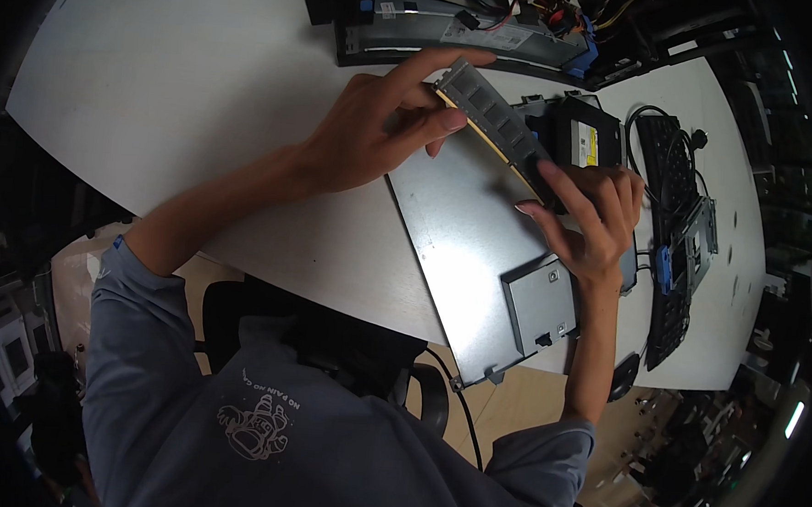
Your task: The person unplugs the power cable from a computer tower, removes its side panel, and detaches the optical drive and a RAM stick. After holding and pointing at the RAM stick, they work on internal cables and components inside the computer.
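A RAM stick, dark with a gold contact edge, is held up in the air, tilted down to the right. My left hand grips its upper left end between thumb and fingers. At its lower right end, my right hand pinches it with thumb and forefinger, the other fingers curled. Below the stick lies a silver metal side panel on the table. Just behind my right hand sits a black optical drive with a white and yellow label.
An opened computer case with loose cables stands at the far side of the white table. To the right are a black keyboard, a metal bracket with a blue part, and a black mouse near the edge.
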`<state>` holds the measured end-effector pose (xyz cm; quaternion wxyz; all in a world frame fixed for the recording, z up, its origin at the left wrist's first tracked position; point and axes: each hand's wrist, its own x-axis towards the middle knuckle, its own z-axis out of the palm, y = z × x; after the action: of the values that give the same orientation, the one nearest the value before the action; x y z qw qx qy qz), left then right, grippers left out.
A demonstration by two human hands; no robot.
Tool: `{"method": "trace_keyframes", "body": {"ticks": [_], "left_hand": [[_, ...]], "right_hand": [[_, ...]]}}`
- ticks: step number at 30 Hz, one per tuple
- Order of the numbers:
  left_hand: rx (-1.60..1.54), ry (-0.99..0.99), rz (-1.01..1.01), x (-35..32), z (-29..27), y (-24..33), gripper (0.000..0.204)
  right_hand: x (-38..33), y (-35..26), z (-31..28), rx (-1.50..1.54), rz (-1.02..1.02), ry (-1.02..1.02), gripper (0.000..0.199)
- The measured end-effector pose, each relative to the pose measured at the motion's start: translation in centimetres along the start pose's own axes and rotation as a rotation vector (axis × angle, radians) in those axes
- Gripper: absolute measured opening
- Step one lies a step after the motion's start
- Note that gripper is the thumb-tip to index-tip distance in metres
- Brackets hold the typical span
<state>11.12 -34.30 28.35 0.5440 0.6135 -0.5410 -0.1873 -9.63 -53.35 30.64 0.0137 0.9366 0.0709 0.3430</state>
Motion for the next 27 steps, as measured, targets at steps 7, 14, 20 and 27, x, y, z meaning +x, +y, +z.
{"method": "trace_keyframes", "body": {"ticks": [7, 14, 20, 27], "left_hand": [[-0.14, 0.013, 0.011, 0.3, 0.4, -0.7, 0.038], [-0.058, 0.019, 0.054, 0.3, 0.4, -1.2, 0.029], [-0.023, 0.017, 0.01, 0.4, 0.1, -0.5, 0.031], [0.034, 0.02, 0.04, 0.0, 0.1, -0.5, 0.035]], "right_hand": [[-0.5, 0.2, -0.2, 0.12, 0.148, 0.115, 0.053], [-0.1, 1.0, -0.3, -0.008, -0.033, 0.136, 0.05], [-0.4, 0.6, -0.1, 0.08, 0.058, 0.166, 0.04], [-0.3, 0.6, 0.1, 0.085, 0.059, 0.125, 0.037]]}}
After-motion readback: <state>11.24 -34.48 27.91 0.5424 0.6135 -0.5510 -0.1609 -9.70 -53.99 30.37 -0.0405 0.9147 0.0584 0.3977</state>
